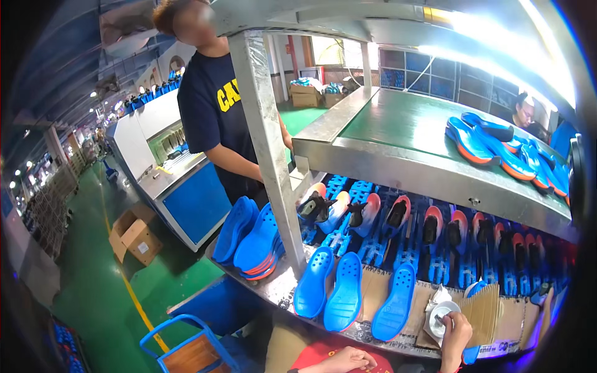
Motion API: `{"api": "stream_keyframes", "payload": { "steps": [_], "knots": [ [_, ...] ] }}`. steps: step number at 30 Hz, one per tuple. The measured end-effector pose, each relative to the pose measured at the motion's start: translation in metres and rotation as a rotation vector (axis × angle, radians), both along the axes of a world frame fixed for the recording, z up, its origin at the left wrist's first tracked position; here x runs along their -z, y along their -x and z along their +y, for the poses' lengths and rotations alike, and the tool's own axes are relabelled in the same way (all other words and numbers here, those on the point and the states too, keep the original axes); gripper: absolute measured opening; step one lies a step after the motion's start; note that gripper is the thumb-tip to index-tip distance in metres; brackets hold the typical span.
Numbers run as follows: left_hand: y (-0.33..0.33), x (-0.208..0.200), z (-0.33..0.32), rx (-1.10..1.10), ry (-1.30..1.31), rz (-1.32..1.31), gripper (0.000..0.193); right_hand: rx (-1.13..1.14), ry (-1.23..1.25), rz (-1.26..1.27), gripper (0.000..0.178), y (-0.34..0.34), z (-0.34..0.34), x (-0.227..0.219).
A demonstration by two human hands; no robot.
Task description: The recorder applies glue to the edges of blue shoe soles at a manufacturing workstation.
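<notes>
My right hand is at a small white bowl on the cardboard-covered ledge. Its fingers are pinched at the rim, around a small dark thing that dips into the bowl and that I cannot make out. My left hand rests low in front of my red garment, loosely open with nothing visible in it. Left of the bowl, a blue shoe sole lies inside-up on the ledge. Two more blue soles, one in the middle and one at the left, lie alongside it. Crumpled white paper sits behind the bowl.
Shoe uppers on blue holders line the lower level behind the ledge. Stacked blue soles stand at its left end. More soles lie on the green upper belt. A metal post rises nearby; a person stands beyond.
</notes>
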State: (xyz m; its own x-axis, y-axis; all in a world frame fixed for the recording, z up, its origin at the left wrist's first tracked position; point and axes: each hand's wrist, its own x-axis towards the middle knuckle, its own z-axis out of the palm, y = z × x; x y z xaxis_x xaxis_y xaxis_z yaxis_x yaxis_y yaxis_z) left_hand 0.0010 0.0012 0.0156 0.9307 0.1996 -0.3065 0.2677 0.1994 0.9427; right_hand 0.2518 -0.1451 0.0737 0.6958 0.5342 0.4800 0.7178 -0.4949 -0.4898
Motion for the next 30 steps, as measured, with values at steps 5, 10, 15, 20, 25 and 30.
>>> {"api": "stream_keyframes", "payload": {
  "steps": [5, 10, 15, 20, 25, 30],
  "knots": [
    [-0.004, -0.016, -0.006, -0.034, -0.187, -0.073, 0.020, -0.011, 0.009, -0.009, 0.007, -0.001, -0.003, -0.003],
    [-0.006, -0.023, -0.004, -0.020, -0.248, -0.113, 0.020, -0.001, -0.024, 0.001, 0.007, -0.004, 0.000, 0.001],
    [-0.011, 0.014, -0.002, 0.020, -0.002, -0.093, 0.023, 0.001, -0.023, 0.013, 0.007, -0.004, -0.001, 0.004],
    [-0.010, 0.035, -0.005, -0.013, 0.133, -0.079, 0.026, 0.011, -0.006, 0.008, 0.006, -0.004, -0.002, 0.005],
    [-0.007, 0.005, -0.004, -0.105, 0.026, -0.099, 0.020, 0.025, 0.000, 0.003, 0.006, -0.004, -0.003, 0.005],
    [-0.007, -0.019, -0.002, -0.091, -0.058, -0.061, 0.014, 0.025, -0.005, 0.000, 0.007, 0.000, -0.001, 0.001]
  ]
}}
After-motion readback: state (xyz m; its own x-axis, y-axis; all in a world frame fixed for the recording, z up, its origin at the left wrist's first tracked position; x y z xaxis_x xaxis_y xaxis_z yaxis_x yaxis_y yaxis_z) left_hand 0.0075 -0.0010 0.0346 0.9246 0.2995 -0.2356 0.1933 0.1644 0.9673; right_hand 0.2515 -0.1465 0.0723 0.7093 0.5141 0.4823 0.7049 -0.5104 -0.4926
